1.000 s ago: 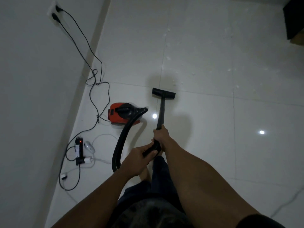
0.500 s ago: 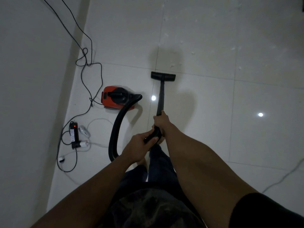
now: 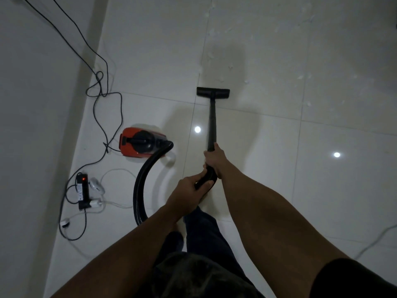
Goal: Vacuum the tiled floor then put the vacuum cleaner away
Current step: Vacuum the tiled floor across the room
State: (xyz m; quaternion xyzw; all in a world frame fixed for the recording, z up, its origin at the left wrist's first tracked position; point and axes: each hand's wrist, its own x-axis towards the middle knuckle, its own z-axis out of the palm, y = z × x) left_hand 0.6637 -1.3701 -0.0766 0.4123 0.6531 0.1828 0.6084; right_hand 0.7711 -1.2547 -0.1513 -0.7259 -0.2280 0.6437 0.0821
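Evidently mid-vacuuming, the long black wand point(image 3: 212, 125) was gripped in left hand point(image 3: 189, 188) and right hand point(image 3: 214, 160), a push toward upper-centre white scraps point(image 3: 231, 67) being due.

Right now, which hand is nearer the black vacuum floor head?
The right hand, on the black vacuum wand; the left hand grips the curved black handle behind it.

Wand point(image 3: 212, 123) straight ahead of me, my right hand point(image 3: 214, 160) gripping it ahead of my left hand point(image 3: 189, 188), floor head point(image 3: 213, 92) on the floor point(image 3: 322, 190) at its far end, canister point(image 3: 139, 143) to the left, hose point(image 3: 141, 183) looping from it back to my hands, power strip point(image 3: 83, 191) farther left beside the wall point(image 3: 32, 125).
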